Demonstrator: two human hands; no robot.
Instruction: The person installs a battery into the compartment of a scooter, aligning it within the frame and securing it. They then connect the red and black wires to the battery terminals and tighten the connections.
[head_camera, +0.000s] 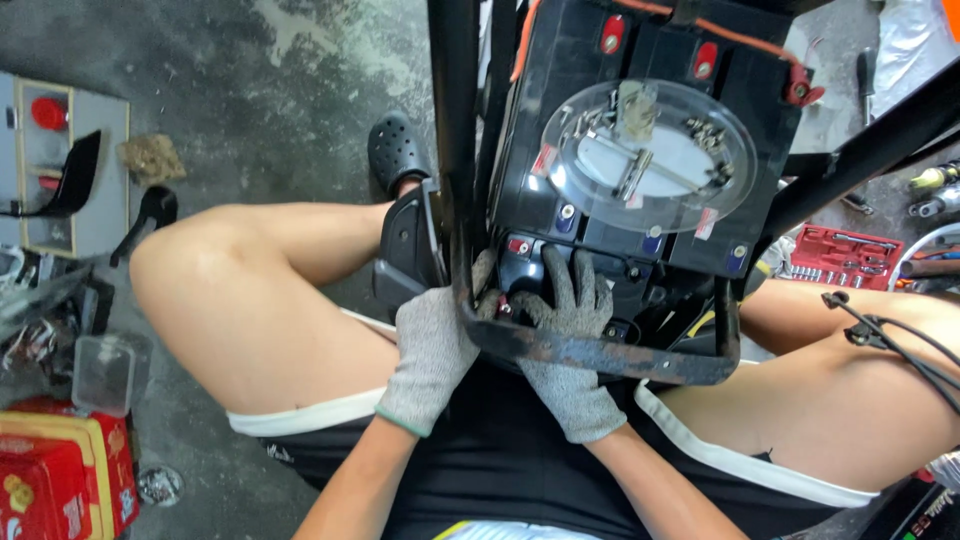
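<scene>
Gloved left hand (432, 345) wrapped on rusty frame bar (600, 352), steadying it; gloved right hand (568, 305), fingers spread, presses on black battery pack (640, 150) under clear plastic dish (648, 152)

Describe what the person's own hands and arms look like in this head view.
The left hand and the right hand each wear a speckled grey knit work glove; the left glove's cuff has a thin green edge. The gloves end at the wrists. Both forearms are bare, with no sleeves, watch or markings visible.
</scene>
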